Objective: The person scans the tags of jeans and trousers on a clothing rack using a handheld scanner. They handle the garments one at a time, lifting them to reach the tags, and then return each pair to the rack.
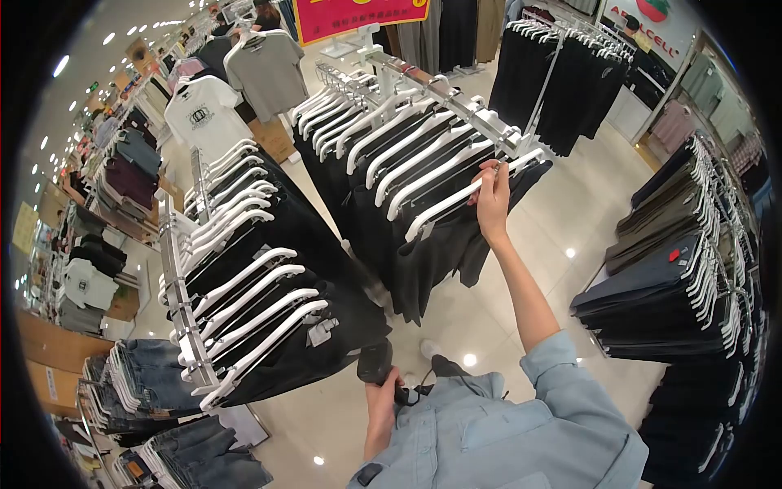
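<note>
My right hand (pixel 493 204) is closed on a white hanger (pixel 444 210) at the front end of the middle rack (pixel 456 102). Black pants (pixel 436 261) hang from this hanger, their folds dropping below my wrist. Low in front of my body, my left hand (pixel 383 401) is wrapped round the handle of a black handheld device (pixel 375 361) with a boxy head. A dark cord (pixel 422 389) shows beside that hand. The device's head overlaps the lower edge of the black garments (pixel 342 326) on the left rack.
The left rack (pixel 183 301) carries several white hangers with dark garments. Folded jeans (pixel 151 375) hang at lower left. Another rack of dark pants (pixel 635 301) runs along the right. A pink sign (pixel 358 18) stands above the middle rack. Pale glossy floor (pixel 578 220) lies between the racks.
</note>
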A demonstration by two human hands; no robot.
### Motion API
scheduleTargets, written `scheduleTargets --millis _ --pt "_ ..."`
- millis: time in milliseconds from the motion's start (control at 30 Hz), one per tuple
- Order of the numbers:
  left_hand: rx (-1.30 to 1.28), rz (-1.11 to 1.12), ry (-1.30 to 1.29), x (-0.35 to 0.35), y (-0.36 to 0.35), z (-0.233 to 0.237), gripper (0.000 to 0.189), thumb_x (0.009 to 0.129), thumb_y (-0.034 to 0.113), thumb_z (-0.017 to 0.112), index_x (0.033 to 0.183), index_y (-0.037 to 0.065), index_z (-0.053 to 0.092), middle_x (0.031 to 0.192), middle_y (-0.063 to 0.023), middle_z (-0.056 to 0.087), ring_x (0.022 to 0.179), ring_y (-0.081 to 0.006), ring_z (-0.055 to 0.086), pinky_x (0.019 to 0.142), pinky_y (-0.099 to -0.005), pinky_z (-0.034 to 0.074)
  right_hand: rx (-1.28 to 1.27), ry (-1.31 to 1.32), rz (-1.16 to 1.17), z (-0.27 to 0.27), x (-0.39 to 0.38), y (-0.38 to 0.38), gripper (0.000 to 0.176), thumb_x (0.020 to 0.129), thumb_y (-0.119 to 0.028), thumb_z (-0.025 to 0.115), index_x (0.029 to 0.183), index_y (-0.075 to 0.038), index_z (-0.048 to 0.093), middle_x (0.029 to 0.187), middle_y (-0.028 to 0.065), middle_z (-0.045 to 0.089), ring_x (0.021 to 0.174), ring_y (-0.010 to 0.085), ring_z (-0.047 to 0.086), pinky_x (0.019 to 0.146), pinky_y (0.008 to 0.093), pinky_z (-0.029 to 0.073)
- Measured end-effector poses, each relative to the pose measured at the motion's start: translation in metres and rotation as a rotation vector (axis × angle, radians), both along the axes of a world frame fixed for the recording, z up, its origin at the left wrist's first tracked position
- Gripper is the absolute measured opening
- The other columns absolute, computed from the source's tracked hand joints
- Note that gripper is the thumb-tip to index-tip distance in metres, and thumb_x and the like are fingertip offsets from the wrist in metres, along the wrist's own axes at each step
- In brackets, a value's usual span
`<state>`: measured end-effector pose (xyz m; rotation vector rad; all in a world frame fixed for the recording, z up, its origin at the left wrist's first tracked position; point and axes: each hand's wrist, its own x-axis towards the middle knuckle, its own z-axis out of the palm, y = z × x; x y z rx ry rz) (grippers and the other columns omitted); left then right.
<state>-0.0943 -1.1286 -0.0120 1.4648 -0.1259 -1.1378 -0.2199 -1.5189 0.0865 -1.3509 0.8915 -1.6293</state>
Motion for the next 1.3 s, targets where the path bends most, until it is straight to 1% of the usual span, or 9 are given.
scheduleTargets --millis 433,567,633,700,867,1000,1167,1267,1300 --pt "-0.022 -0.023 -0.019 0.003 0.011 -0.009 0.011 0.094 0.009 0.070 0.099 0.003 0.063 0.083 -0.0026 0.061 0.073 -0.0131 0.061 0.067 -0.0290 0.050 -0.036 0.015 0.002 0.000 0.002 0.011 0.032 0.110 -0.021 0.043 0.136 -0.002 0.048 0.076 0.0041 0.058 0.062 0.0075 0.055 0.054 0.0234 0.048" --pt "-0.018 0.014 -0.003 0.004 0.013 -0.013 0.010 0.094 0.008 0.069 0.098 0.003 0.062 0.082 -0.0034 0.061 0.073 -0.0143 0.061 0.068 -0.0299 0.050 -0.050 0.119 -0.143 -0.015 -0.004 0.057 0.056 0.105 -0.016 0.058 0.154 -0.002 0.035 0.119 0.0168 0.064 0.096 0.0170 0.063 0.080 0.0282 0.055" --pt "-0.029 0.035 -0.006 0.005 0.016 -0.013 0.010 0.094 0.008 0.069 0.098 0.003 0.062 0.082 -0.0038 0.061 0.072 -0.0149 0.061 0.068 -0.0302 0.051 -0.212 0.499 -0.398 -0.045 -0.007 0.087 0.070 0.098 -0.021 0.069 0.154 0.001 0.033 0.145 0.0219 0.048 0.124 0.0294 0.055 0.103 0.0382 0.048" --pt "-0.024 0.109 0.008 0.004 0.018 -0.006 0.008 0.094 0.009 0.069 0.092 0.002 0.064 0.079 -0.0027 0.060 0.072 -0.0125 0.057 0.068 -0.0279 0.046 0.014 0.506 -0.193 -0.079 -0.002 0.128 0.093 0.087 -0.033 0.081 0.154 0.006 0.029 0.156 0.0256 0.032 0.141 0.0400 0.038 0.116 0.0457 0.036" --pt "-0.018 0.092 0.013 0.009 0.022 -0.001 0.008 0.094 0.009 0.068 0.093 0.003 0.063 0.080 -0.0030 0.060 0.073 -0.0135 0.057 0.069 -0.0290 0.046 0.266 0.746 -0.046 -0.133 0.045 0.164 0.122 0.074 -0.047 0.088 0.156 0.012 0.017 0.159 0.0338 0.026 0.145 0.0484 0.033 0.119 0.0467 0.032" --pt "-0.032 0.071 -0.022 0.009 0.024 -0.001 0.008 0.093 0.009 0.069 0.095 0.004 0.063 0.081 -0.0032 0.060 0.073 -0.0139 0.058 0.070 -0.0293 0.047 0.479 0.692 -0.039 -0.158 0.074 0.129 0.110 0.080 -0.042 0.083 0.154 0.013 0.022 0.157 0.0353 0.029 0.145 0.0484 0.033 0.120 0.0462 0.032" --pt "-0.019 0.093 0.004 0.006 0.026 -0.001 0.009 0.093 0.008 0.070 0.097 0.004 0.062 0.082 -0.0034 0.061 0.074 -0.0143 0.059 0.071 -0.0296 0.050 0.413 0.565 0.075 -0.213 0.060 0.115 0.052 0.092 -0.018 0.066 0.132 0.013 0.054 0.124 0.0333 0.064 0.123 0.0412 0.061 0.106 0.0444 0.047" --pt "-0.027 0.106 -0.002 0.008 0.029 -0.004 0.009 0.093 0.008 0.070 0.097 0.004 0.062 0.082 -0.0035 0.061 0.074 -0.0144 0.059 0.071 -0.0299 0.050 0.494 0.338 0.019 -0.246 0.024 0.127 0.043 0.093 -0.012 0.058 0.130 0.010 0.058 0.118 0.0273 0.070 0.116 0.0367 0.066 0.101 0.0395 0.048" --pt "-0.033 0.100 -0.021 0.009 0.031 -0.006 0.009 0.093 0.008 0.069 0.097 0.004 0.062 0.082 -0.0035 0.060 0.074 -0.0145 0.058 0.070 -0.0301 0.050 0.601 0.294 0.098 -0.207 0.002 0.138 0.044 0.095 -0.016 0.055 0.131 0.010 0.058 0.121 0.0250 0.069 0.117 0.0335 0.064 0.103 0.0372 0.046"
